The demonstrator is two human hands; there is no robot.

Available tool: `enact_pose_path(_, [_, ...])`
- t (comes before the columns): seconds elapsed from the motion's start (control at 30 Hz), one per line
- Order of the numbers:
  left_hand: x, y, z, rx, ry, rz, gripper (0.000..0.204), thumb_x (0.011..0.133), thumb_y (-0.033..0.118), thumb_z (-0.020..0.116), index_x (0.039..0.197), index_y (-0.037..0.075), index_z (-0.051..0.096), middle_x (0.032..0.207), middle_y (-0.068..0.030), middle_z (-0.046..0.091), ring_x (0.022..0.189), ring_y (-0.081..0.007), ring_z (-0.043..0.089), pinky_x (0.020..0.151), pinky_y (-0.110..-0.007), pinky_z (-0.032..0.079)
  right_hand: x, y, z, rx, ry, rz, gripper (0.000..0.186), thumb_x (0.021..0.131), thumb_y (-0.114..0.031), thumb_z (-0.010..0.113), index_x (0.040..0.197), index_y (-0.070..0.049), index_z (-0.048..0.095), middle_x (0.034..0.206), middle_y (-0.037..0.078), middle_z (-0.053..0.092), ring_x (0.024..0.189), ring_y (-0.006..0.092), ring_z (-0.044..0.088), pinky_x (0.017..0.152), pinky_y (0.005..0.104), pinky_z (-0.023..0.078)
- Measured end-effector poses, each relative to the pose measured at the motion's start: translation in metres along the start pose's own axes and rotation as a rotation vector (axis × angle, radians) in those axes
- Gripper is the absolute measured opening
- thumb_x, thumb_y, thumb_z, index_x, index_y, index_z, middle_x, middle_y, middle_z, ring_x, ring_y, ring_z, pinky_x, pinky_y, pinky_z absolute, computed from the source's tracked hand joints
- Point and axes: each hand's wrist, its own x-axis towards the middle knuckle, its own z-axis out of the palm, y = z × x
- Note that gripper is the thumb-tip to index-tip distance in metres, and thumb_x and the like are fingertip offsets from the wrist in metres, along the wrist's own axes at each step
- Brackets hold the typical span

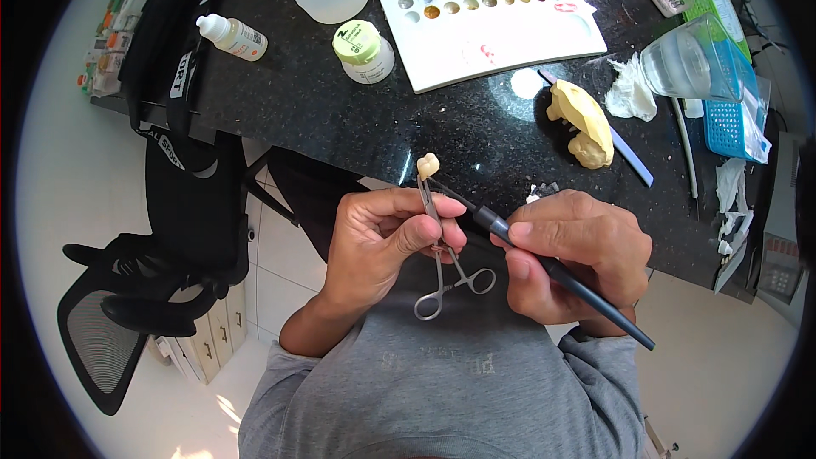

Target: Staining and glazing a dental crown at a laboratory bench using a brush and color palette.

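My left hand (382, 242) grips metal forceps (442, 268) by the shaft, ring handles hanging below. The forceps' tip clamps a small cream tooth crown (427, 165), held upright above the black counter's near edge. My right hand (578, 255) holds a dark fine brush (561, 272) like a pen. Its thin tip reaches up and left, touching or nearly touching the crown's base. Both hands are close together in front of my grey shirt.
On the black granite counter (340, 110) lie a white palette (489, 21) with several colour wells, a green-lidded jar (364, 52), a small white dropper bottle (232, 36), a yellow dental cast (582, 123), a water cup (680, 59), tissues (631, 89). A black mesh chair (161, 263) stands left.
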Motion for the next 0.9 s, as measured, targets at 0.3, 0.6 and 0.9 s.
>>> enact_pose_path(0.3, [-0.0001,-0.0005,0.0002,-0.014,0.008,-0.009,0.032,0.085,0.021,0.067,0.102,-0.006,0.064,0.081,-0.0134,0.067,0.074,-0.016,0.067,0.066,-0.025,0.056,0.0001,-0.0011,-0.0008,-0.001,-0.018,0.009,0.021,0.075,0.0,0.067,0.092,0.004,0.055,0.073,0.017,0.063,0.063,0.0213,0.065,0.056,0.028,0.054])
enact_pose_path(0.6, [0.0007,-0.0024,-0.0009,-0.01,0.005,0.011,0.03,0.084,0.017,0.067,0.102,-0.006,0.064,0.081,-0.014,0.068,0.074,-0.0157,0.066,0.067,-0.025,0.056,0.0,0.0,0.0006,-0.013,0.002,0.02,0.02,0.075,0.0,0.066,0.092,0.004,0.055,0.073,0.017,0.062,0.063,0.021,0.065,0.056,0.0284,0.054])
enact_pose_path(0.9, [0.0005,-0.0027,-0.0004,-0.007,0.006,0.026,0.029,0.084,0.017,0.067,0.102,-0.007,0.065,0.082,-0.0144,0.068,0.075,-0.0156,0.066,0.067,-0.025,0.056,0.0005,0.0031,0.0033,0.009,0.045,0.005,0.019,0.074,0.0,0.067,0.089,0.005,0.056,0.071,0.016,0.063,0.061,0.0206,0.065,0.054,0.0277,0.054])
